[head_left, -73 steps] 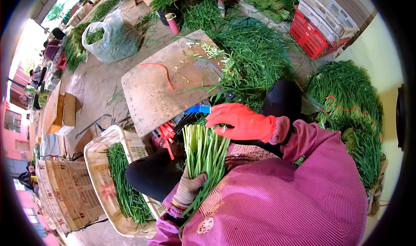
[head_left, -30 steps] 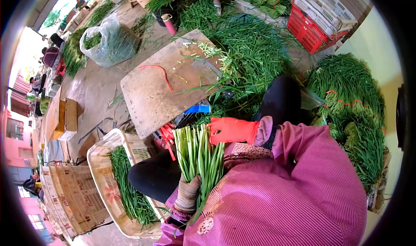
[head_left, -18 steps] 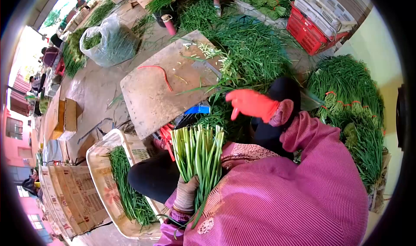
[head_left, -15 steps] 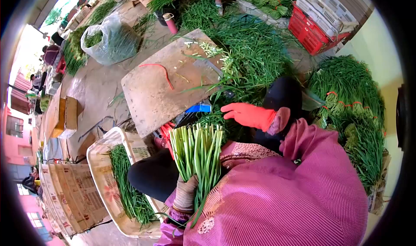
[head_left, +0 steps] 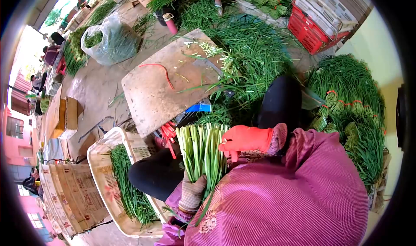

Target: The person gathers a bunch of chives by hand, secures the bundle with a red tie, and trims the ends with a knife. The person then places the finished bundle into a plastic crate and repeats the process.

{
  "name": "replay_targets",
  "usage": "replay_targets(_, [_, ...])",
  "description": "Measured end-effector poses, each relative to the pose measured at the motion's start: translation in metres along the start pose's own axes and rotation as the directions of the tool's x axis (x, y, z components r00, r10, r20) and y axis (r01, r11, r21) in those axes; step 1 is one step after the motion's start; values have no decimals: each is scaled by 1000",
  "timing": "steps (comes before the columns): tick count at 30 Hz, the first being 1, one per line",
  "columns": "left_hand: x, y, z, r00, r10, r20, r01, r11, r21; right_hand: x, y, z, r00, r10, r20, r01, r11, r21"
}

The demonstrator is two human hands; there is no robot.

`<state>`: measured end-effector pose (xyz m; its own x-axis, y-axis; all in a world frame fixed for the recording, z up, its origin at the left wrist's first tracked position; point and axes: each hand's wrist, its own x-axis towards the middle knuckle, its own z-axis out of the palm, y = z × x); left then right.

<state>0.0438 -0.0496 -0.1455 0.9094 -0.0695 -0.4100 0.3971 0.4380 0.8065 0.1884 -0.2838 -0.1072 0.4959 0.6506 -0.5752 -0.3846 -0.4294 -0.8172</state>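
while the left grip, in a greyish glove, is closed round the lower part of a bundle of green stalks, the right grip, in a red glove, has its fingers bent at the bundle's upper right edge. whether those fingers pinch any stalk, i cannot tell. the bundle stands over the person's lap, pale ends up, with long leaves trailing below the left glove.

to handle it well, the left grip should be snug enough that no stalk slides, yet not so tight that it bruises them; the right is better used lightly, nudging strays in from the side with the pads rather than squeezing. the pale ends look slightly uneven, so small, gentle touches suit them, and the trailing leaves want room so they don't fold under the wrist.

just beyond the bundle hang red strips, near a blue item at the edge of the worktop, which bears one loose red strip and pale cut bits. a cream basket of greens sits by the left knee; tied bundles lie on the right side, with a leafy heap ahead.
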Motion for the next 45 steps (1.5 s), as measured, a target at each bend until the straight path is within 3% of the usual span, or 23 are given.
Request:
replay_targets(2, [0, 1, 2, 999, -37, 4, 37, 999, -4, -2, 4, -6, 962, -225, -152, 158, 919, -362])
replay_targets(4, [0, 0, 2, 1000, -31, 5, 30, 1000, 8, 2, 6, -23, 828, -467, -310, 71, 636, -768])
replay_targets(5, [0, -1, 2, 1000, -25, 3, 25, 999, 20, 4, -2, -36, 673, -615, -412, 6, 561, -828])
replay_targets(6, [0, 0, 2, 1000, -26, 6, 26, 1000, 18, 8, -15, -56, 709, -414, -571, -359, 485, -797])
replay_targets(7, [-1, 3, 3, 999, -41, 19, 41, 999, 1, 10, 0, -84, 520, -651, -553, -321, 451, -832])
replay_targets(8, [-1, 5, 3, 998, -52, 31, 53, 998, -16, 9, 5, -110, 410, -806, -427, -462, 220, -859])
replay_targets(10, [-1, 9, 4, 999, -33, 42, 35, 998, -46, 3, 14, -110, 244, -873, -421, -594, 209, -777])
replay_targets(11, [0, 10, 3, 998, -44, 34, 45, 998, -37, 0, 24, -107, 506, -643, -574, -262, 520, -813])
replay_targets(12, [0, 11, 3, 998, -52, 22, 52, 998, -28, 1, 30, -101, 779, -379, -499, 11, 805, -593])
replay_targets(13, [-1, 14, 5, 998, -47, 32, 49, 998, -51, -2, 13, -87, 980, -109, -167, 55, 953, -299])
replay_targets(14, [1, 5, -2, 999, -18, 31, 20, 998, -56, 1, 35, -63, 962, -238, -136, 225, 969, -99])
replay_targets(16, [5, -4, -8, 999, 20, 44, -20, 1000, 7, 12, 24, -20, 948, -207, 244, 71, 879, 472])
replay_targets(18, [-2, 11, 7, 996, 49, 78, -44, 997, -65, 29, 17, 11, 886, -353, 301, -15, 627, 778])
replay_targets(20, [-8, 23, 11, 996, 40, 78, -45, 997, 58, 30, -10, 22, 891, -390, 231, 34, 567, 823])
replay_targets(21, [-10, 36, 12, 998, -12, 69, -3, 976, 216, 33, -20, 24, 863, -446, 237, 75, 578, 813])
replay_targets(24, [-14, 53, -2, 987, -77, 142, 33, 956, 290, 51, -14, 25, 881, -446, 159, 225, 689, 689])
replay_targets(26, [-13, 60, -3, 974, -14, 224, 6, 999, 38, 47, -23, 24, 866, -472, 166, 268, 718, 643])
replay_targets(30, [4, 59, 8, 986, 90, 138, -92, 996, 10, 58, -20, 28, 844, -514, 151, 325, 716, 617])
replay_targets(32, [10, 54, 17, 990, 140, -16, -140, 990, -12, 61, -21, 30, 841, -528, 119, 372, 724, 580])
replay_targets(34, [11, 44, 20, 977, 213, -4, -209, 962, 174, 71, -17, 34, 807, -589, 45, 503, 724, 472])
replay_targets(37, [12, 37, 21, 951, 309, 10, -279, 845, 456, 71, -27, 44, 858, -514, 2, 436, 730, 526])
replay_targets(40, [1, 53, 32, 977, 191, -96, -45, 625, 780, 72, -42, 49, 908, -419, 8, 321, 708, 630])
replay_targets(45, [3, 41, 23, 944, 324, 55, -286, 726, 626, 79, -40, 47, 928, -371, -31, 305, 709, 636])
